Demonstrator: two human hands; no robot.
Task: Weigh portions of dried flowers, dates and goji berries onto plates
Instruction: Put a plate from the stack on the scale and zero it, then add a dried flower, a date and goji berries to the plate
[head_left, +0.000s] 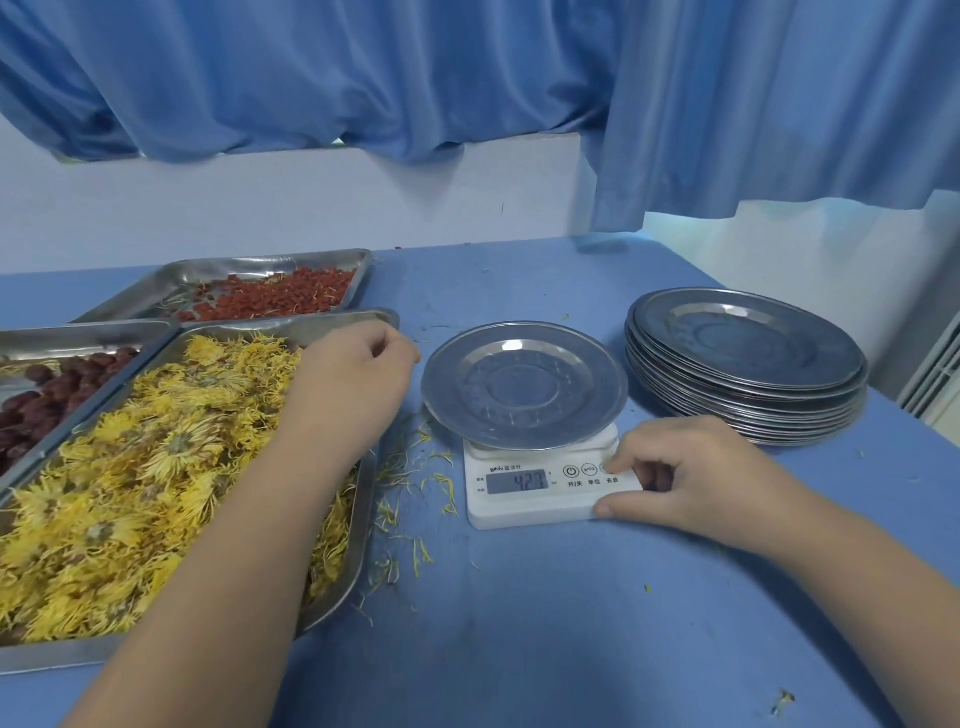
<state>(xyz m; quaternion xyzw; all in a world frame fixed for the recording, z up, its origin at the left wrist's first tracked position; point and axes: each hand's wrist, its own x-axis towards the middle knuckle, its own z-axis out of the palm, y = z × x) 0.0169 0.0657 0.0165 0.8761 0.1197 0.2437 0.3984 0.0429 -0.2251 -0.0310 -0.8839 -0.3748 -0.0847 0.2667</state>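
Forearms (218, 571) cross the desk's (519, 623) near edge. Right hand (691, 478) pinches the scale's (550, 501) right corner, forefinger on a button. Left hand (353, 374), curled, contents hidden, hovers over the flowers (156, 467), just left of the empty plate (524, 384) on the scale.

Single head view, wide-angle, looks forward and down over bench (519, 623) from near edge; close range; curtain (363, 78) and wall (260, 208) at far side.

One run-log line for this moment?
round steel plate: empty, on white digital scale | right hand: index on rightmost button, thumb on front edge | left hand: curled over tray of dried yellow flowers
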